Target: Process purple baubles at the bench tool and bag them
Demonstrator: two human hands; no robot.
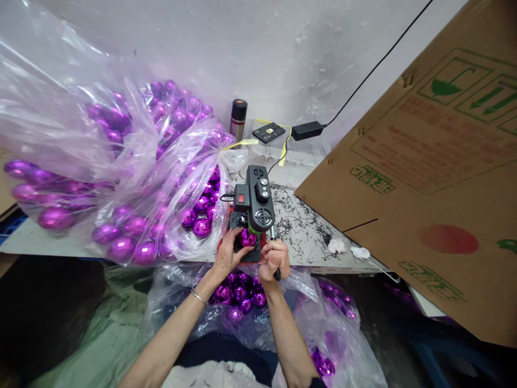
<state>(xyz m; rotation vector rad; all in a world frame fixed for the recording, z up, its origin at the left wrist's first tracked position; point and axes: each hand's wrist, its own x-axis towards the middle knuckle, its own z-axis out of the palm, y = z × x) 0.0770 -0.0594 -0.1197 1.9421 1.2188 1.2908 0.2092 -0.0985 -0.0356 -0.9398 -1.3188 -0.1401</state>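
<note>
A small black bench press machine [259, 199] with a red switch and round vents stands at the table's front edge. Under its head sits a shiny purple mirrored ball [247, 237]. My left hand [228, 254] is closed on this ball, thumb and fingers on either side of it. My right hand [275, 260] wraps round the machine's lever handle [277, 274], whose black end pokes out below my fist. In my lap a clear plastic bag holds several more purple balls [240, 293].
Large clear bags of purple balls [121, 248] cover the left side. A cardboard box [404, 178] leans in from the right. Behind the machine are a dark bottle [238, 119], a phone-like black slab [269, 132] and a power adapter [307, 130]. Black scraps [299, 221] litter the table.
</note>
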